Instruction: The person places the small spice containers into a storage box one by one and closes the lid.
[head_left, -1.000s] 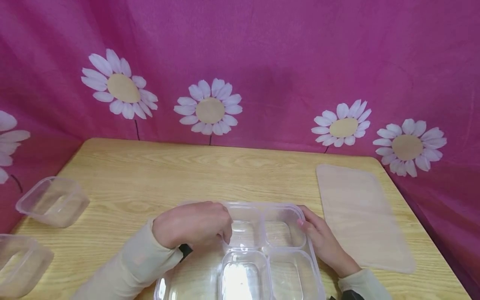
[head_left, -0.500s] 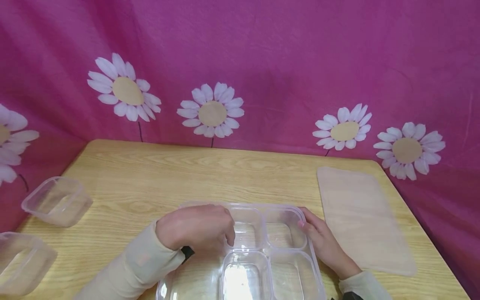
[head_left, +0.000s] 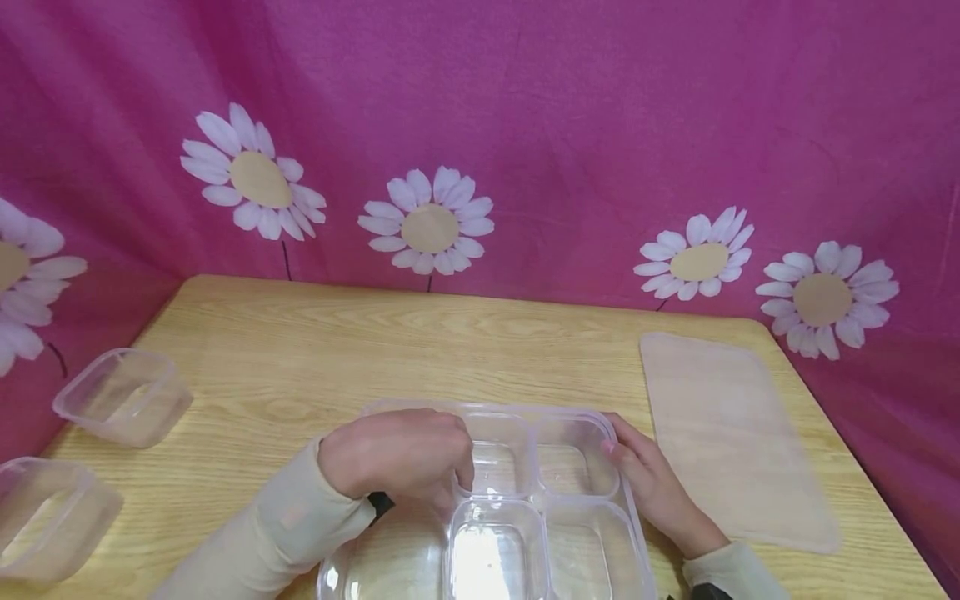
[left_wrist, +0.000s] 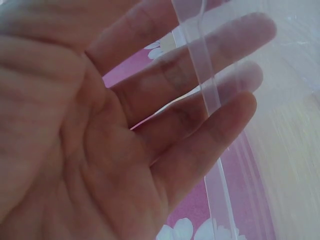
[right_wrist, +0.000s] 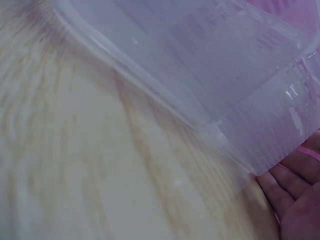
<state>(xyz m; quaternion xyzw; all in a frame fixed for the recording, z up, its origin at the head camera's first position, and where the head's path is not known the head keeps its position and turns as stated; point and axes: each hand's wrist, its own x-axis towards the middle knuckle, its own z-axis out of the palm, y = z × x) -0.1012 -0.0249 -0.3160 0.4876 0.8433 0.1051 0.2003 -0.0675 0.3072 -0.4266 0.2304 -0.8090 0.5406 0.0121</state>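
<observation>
At the wooden table's (head_left: 300, 358) left stood a near loose tub (head_left: 82, 525) and a far loose tub (head_left: 161, 412), both clear. Next I saw the left hand (head_left: 401, 454) reach over a wide clear box (head_left: 390, 554) at the front, pinching the wall of the far-left inner tub (head_left: 501, 458), one of four inside. The right hand (head_left: 663, 496) gripped the box's right rim, thumb on top. Rightmost, a translucent sheet (head_left: 738, 442) lay flat.
</observation>
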